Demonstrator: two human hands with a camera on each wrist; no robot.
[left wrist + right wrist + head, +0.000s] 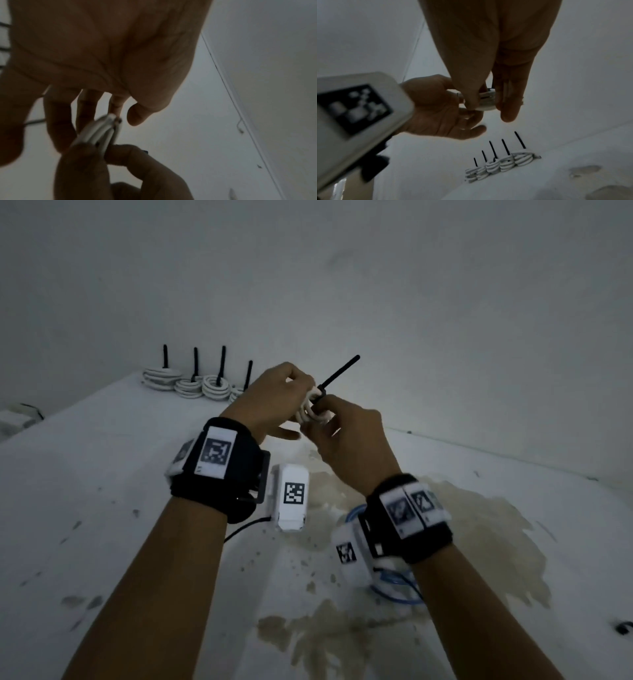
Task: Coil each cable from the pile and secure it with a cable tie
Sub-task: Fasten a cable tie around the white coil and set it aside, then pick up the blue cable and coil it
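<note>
A small white cable coil (pixel 310 414) is held in the air between both hands. A black cable tie (pixel 339 373) wraps it, and its free tail points up and to the right. My left hand (pixel 274 395) grips the coil's left side with thumb and fingers. My right hand (pixel 337 422) pinches the coil at the base of the tie. In the left wrist view the coil (pixel 101 132) runs between the left fingers (pixel 85 108) and the right hand (pixel 120 162). The right wrist view shows the right fingers (pixel 510 102) and thumb round the coil (pixel 486 100), with the left hand (pixel 436 108) behind.
Several finished white coils (pixel 191 385) with upright black tie tails stand in a row at the table's far left, by the wall, seen too as a row of coils (pixel 501 163). A blue cable (pixel 394 587) lies under my right wrist. The white table (pixel 102 474) is stained brown.
</note>
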